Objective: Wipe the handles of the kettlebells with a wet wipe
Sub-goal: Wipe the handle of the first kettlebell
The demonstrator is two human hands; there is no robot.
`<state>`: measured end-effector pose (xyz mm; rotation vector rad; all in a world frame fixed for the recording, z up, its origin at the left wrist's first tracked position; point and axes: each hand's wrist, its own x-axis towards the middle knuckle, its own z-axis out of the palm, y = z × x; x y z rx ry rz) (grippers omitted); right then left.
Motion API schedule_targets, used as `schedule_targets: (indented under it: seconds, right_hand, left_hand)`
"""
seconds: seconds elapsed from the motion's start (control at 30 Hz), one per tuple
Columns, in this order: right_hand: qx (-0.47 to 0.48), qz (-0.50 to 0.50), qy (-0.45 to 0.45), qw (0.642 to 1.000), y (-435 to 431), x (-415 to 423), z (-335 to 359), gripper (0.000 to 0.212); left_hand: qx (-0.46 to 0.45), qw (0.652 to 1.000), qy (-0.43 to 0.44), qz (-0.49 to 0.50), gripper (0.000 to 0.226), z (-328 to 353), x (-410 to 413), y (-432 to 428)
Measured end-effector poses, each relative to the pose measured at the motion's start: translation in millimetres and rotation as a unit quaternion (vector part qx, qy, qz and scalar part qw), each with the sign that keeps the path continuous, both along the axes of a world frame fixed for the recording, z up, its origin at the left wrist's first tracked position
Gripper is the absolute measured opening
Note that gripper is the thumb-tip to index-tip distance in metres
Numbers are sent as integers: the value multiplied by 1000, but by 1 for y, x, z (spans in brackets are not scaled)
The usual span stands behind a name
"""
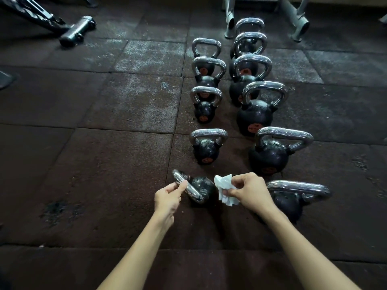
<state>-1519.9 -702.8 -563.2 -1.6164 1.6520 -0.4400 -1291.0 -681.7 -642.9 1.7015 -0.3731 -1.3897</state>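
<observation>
Two rows of black kettlebells with chrome handles stand on the dark rubber floor. The nearest one in the left row, a small kettlebell [202,186], is tipped over with its chrome handle [189,189] pointing left. My left hand [168,197] grips that handle near its top. My right hand [250,191] pinches a crumpled white wet wipe [225,189] just right of the tipped bell, above the floor. A large kettlebell [293,195] stands upright right behind my right hand, partly hidden by my wrist.
Several more kettlebells line up beyond, such as a small one [207,147] and a large one [274,149]. A black bench leg with wheels [77,31] lies at far left. Grey rack feet [230,21] stand at the back. Bare rubber tiles [94,164] spread to the left.
</observation>
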Motion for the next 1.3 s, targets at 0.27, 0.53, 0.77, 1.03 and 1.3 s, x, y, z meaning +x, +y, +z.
schedule_targets:
  seconds: [0.27, 0.53, 0.77, 1.03, 1.3]
  right_hand:
    - [-1, -31, -49, 998, 3, 33, -35, 16]
    - [-14, -70, -50, 996, -37, 84, -69, 7]
    - [-4, -72, -97, 993, -43, 90, -88, 7]
    - [-18, -61, -113, 992, -53, 86, -80, 4]
    - [32, 34, -156, 987, -30, 70, -62, 14]
  left_hand:
    - [-64, 997, 40, -1, 52, -12, 16, 14]
    - [-148, 982, 19, -118, 40, -20, 23, 22]
    - [-195, 964, -43, -177, 37, -29, 22, 14]
    - [-184, 959, -87, -197, 62, -42, 19, 5]
    - [-188, 961, -62, -191, 53, -45, 27, 3]
